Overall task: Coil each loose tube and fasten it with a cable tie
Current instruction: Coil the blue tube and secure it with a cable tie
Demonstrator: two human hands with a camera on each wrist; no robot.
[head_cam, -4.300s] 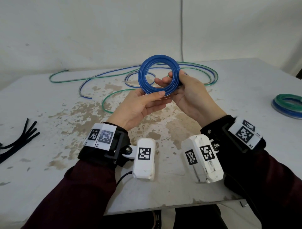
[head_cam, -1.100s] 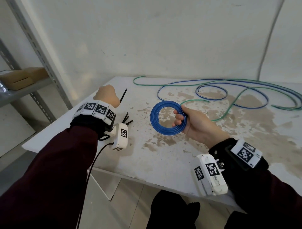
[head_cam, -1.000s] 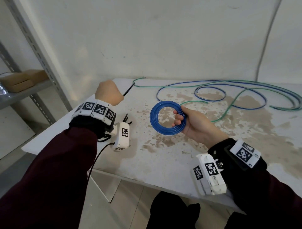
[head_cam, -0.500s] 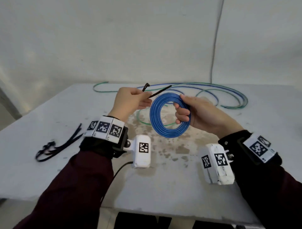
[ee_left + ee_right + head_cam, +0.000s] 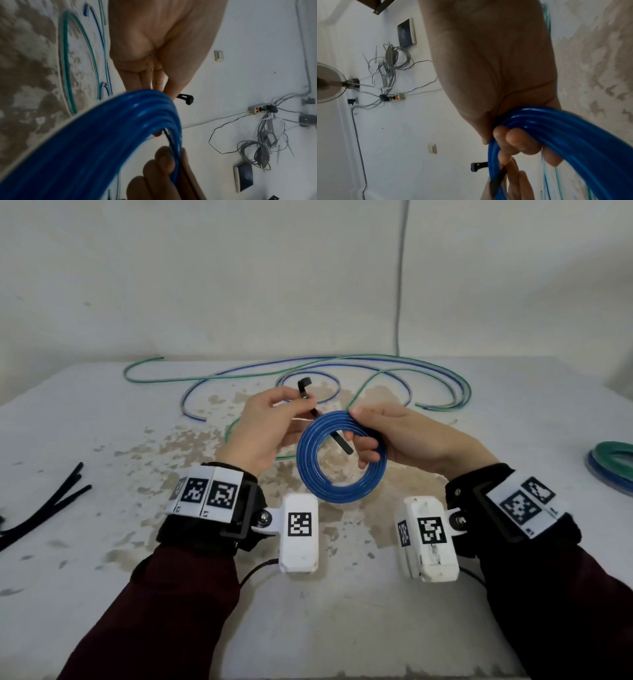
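My right hand grips the upper right of a coiled blue tube, held upright above the table. My left hand pinches a black cable tie near its head; the tie's tail passes behind the coil's top and shows inside the ring. In the left wrist view the tie head sticks out past my fingers behind the blue coil. In the right wrist view my fingers wrap the blue coil, with the tie tail below them.
Loose blue and green tubes sprawl across the back of the table. A finished green-and-blue coil lies at the right edge. Spare black cable ties lie at the left. A wall stands behind the table.
My left hand picked a cable tie from the left pile and brought it to the coil. The tie's tail now reaches through the ring, and the coil hangs lower.
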